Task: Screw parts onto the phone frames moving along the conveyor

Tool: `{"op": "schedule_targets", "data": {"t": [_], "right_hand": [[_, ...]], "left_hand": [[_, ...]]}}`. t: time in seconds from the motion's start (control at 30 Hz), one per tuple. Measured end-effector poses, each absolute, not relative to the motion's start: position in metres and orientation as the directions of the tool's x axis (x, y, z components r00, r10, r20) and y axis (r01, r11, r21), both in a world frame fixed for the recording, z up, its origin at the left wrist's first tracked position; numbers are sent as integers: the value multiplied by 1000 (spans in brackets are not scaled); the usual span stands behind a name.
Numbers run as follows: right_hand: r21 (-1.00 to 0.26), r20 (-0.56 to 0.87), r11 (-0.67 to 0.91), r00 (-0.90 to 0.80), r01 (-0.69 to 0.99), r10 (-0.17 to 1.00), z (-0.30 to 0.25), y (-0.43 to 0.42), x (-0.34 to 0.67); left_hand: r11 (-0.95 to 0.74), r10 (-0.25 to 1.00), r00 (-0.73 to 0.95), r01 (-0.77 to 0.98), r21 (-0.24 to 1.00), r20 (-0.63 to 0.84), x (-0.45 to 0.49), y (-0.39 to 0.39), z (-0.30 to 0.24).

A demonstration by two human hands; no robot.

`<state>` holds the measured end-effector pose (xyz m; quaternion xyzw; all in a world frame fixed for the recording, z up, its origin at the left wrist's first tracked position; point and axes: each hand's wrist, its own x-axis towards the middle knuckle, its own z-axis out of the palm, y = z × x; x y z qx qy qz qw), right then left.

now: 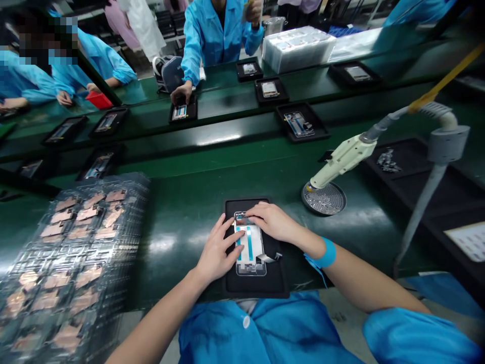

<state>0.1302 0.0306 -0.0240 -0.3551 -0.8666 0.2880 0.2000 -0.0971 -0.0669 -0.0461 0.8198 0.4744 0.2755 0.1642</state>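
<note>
In the head view, a phone housing [255, 245] with blue strips lies in a black foam tray [278, 283] on the green bench. My left hand [220, 247] rests over its left side, fingers spread, some tips touching the housing. At the housing's top end is my right hand [276, 221], a blue band round the wrist. Its fingers are bent close together over the camera end; whatever they pinch is too small to make out. A dark and silver flex cable [270, 258] sticks out over the housing's right edge.
Clear blister trays [85, 253] of copper-coloured parts are stacked at left. A pale electric screwdriver [341, 159] points down at a round dish of screws [325, 198]. Black trays with phone parts [301, 123] line the bench ahead; a co-worker's hand [182, 93] reaches into one.
</note>
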Motion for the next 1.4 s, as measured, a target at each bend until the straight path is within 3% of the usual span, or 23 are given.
{"op": "schedule_targets", "data": {"t": [0.1,0.3,0.5,0.67,1.23,1.4], "right_hand": [[-618,138,602,-683,506,717,-25,29,130],[-380,200,651,-628,658,752,-24,20,124],[-475,193,728,-748,495,635,-17,9,141],[-444,105,737,-787,510,608,-22,-5,152],[-422,68,753,-811,505,582,-29,-2,155],[-431,139,767,-805,476,577,-40,2,158]], "left_hand": [[-496,868,400,687,531,294,-98,-67,-47],[-458,889,397,748,480,230,-97,-67,-42],[-505,859,505,808,304,84,-93,-58,-27],[-511,858,505,823,248,90,-89,-56,-24],[-542,830,554,776,322,62,-98,-46,-22],[-562,824,530,726,396,199,-103,-28,-27]]}}
